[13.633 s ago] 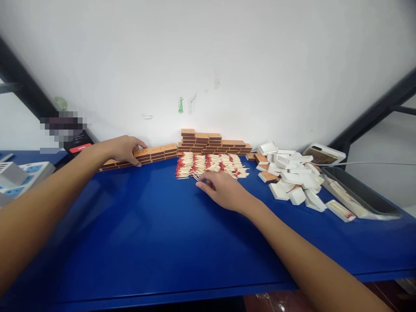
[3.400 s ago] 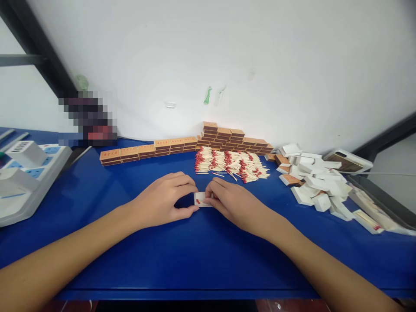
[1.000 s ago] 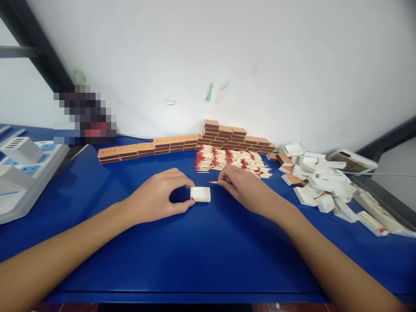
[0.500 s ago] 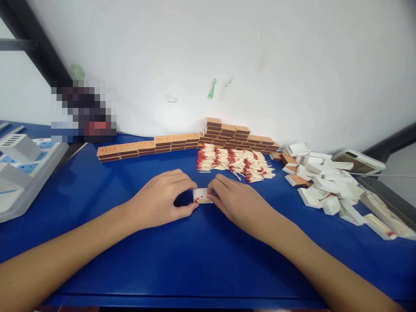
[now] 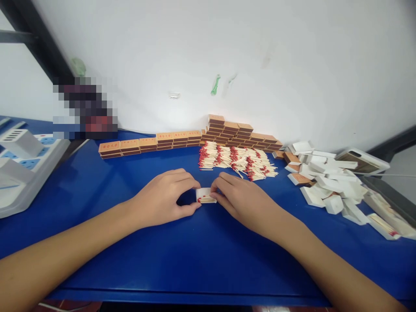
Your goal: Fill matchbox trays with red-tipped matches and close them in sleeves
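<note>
A small white matchbox tray (image 5: pixel 203 191) lies on the blue table between my hands, with several red-headed matches (image 5: pixel 206 199) in it, heads to the left. My left hand (image 5: pixel 169 195) grips the tray's left end between thumb and fingers. At the right end, the fingertips of my right hand (image 5: pixel 235 193) are pinched together over the tray, on the ends of matches, and they cover that part. Just behind, loose matches (image 5: pixel 224 157) lie in a wide heap, heads mostly to the left.
Brown matchboxes (image 5: pixel 130 146) stand stacked in a row along the wall. White empty trays (image 5: pixel 328 182) and a few brown sleeves (image 5: pixel 299 179) are piled at the right, beside a phone (image 5: pixel 364 159). A power strip (image 5: pixel 48 169) with plugged-in adapters lies at the left.
The view has shifted slightly, moving everything a little to the right. Both hands keep nearly the same pose at the tray; the matches inside lie slightly differently.
</note>
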The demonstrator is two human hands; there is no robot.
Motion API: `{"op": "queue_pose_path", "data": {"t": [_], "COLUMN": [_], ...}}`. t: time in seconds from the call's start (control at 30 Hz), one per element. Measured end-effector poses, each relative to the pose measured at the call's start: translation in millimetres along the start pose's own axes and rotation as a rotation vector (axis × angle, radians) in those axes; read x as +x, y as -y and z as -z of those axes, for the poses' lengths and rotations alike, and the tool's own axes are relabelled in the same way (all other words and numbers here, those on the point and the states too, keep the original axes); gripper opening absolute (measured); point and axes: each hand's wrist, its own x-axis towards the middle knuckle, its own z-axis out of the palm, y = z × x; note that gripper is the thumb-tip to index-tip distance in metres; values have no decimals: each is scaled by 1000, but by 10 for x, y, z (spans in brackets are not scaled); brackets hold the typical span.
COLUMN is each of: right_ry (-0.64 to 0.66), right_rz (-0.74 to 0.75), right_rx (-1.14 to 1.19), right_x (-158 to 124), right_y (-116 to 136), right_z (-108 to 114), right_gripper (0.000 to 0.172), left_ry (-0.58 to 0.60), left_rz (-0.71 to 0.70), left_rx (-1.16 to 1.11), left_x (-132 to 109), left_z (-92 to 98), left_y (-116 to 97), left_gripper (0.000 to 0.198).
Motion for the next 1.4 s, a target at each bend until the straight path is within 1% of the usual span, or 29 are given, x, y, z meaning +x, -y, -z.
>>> {"op": "queue_pose_path", "data": {"t": [0.07, 0.27, 0.4, 0.6, 0.7, 0.83, 0.93, 1.03, 1.1, 1.17, 1.23, 1.3, 1.33, 1.4], "right_ry": [5, -38, 7, 100, 109, 72, 20, -96, -193, -256, -253, -217, -205, -210], "right_rz": [-10, -4, -20, -84, -72, -13, 43, 79, 48, -5, -35, -41, -40, -33], "right_rx": [8, 158, 144, 124, 115, 139, 214, 270, 261, 236, 207, 174, 159, 151], "right_x": [-2, 14, 10, 9, 22, 20, -8, -32, -25, 8, 62, 125, 155, 203], "right_y": [4, 51, 45, 54, 74, 79, 53, -27, -121, -233, -338, -413, -437, -460], "right_z": [5, -10, -18, 49, 57, 14, -13, -13, -24, -67, -141, -226, -264, -320], "right_gripper": [13, 8, 9, 10, 11, 10, 12, 12, 12, 13, 19, 26, 28, 25], "left_ry": [4, -12, -22, -6, -16, -23, -9, -10, 2, 31, 49, 37, 23, -5], "left_rz": [-4, 1, -9, -31, -50, -60, -56, -32, 15, 65, 81, 63, 47, 7], "left_rx": [-4, -10, -1, 15, 27, 32, 28, 7, -16, -37, -49, -44, -36, -19], "left_x": [-1, 1, -6, -6, -4, -5, -1, 1, -4, -12, -18, -20, -20, -19], "left_z": [-6, -18, -21, 1, 10, 10, 20, 48, 65, 74, 74, 73, 74, 80], "left_y": [2, -7, -10, -16, -22, -29, -28, -10, 12, 33, 45, 43, 38, 27], "left_gripper": [18, 15, 16, 17, 17, 15, 14, 16, 17, 17, 17, 18, 18, 18]}}
